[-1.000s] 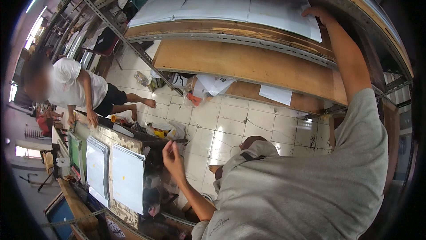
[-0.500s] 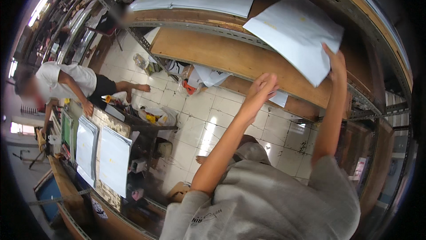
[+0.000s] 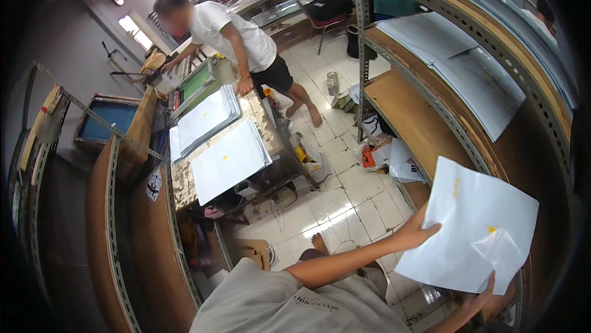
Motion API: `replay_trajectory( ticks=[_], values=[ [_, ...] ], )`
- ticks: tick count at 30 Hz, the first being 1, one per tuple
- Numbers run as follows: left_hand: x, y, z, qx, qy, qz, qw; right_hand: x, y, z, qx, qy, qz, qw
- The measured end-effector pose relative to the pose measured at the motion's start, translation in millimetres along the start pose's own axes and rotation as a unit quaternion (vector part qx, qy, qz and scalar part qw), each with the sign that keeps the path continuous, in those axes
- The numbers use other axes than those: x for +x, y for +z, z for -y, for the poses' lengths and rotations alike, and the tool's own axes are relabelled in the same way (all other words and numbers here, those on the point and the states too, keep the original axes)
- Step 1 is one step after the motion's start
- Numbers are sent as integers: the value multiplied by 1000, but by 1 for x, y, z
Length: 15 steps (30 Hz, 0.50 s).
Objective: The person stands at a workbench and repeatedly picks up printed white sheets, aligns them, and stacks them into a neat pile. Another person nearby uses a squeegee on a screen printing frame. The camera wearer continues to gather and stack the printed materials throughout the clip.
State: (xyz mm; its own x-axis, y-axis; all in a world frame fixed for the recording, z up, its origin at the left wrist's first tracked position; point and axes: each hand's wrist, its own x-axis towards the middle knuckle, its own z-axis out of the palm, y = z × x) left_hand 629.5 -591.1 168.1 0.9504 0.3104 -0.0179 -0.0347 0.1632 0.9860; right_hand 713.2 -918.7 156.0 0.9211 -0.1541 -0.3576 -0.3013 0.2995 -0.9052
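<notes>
Holding a white sheet (image 3: 465, 210) up beside the shelf (image 3: 518, 143): left hand (image 3: 415, 233) gripping its left edge, thumb on top; right hand (image 3: 482, 299) gripping the lower edge, creases just above. One ply or several, can't tell. Status: sheet is off the shelf, not set down. Two stacks (image 3: 228, 162) side by side on the desk (image 3: 184, 180), well apart from it. More sheets (image 3: 452, 49) lie on the shelf, untouched. Co-worker (image 3: 246, 37) at the desk's far side.
</notes>
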Motion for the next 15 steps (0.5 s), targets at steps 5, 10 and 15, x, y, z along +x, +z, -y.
replay_trajectory(
  ticks=[5, 10, 15],
  values=[
    [-56, -96, 6, -30, -65, -67, 995, -23, 62, -60, 51, 172, 100, 979],
    [-120, -226, 22, 89, -149, -224, 959, -105, 206, -119, -42, 136, 160, 977],
    [-201, -351, 8, -81, -135, -294, 943, -173, 321, -199, -46, 199, 303, 931]
  ],
)
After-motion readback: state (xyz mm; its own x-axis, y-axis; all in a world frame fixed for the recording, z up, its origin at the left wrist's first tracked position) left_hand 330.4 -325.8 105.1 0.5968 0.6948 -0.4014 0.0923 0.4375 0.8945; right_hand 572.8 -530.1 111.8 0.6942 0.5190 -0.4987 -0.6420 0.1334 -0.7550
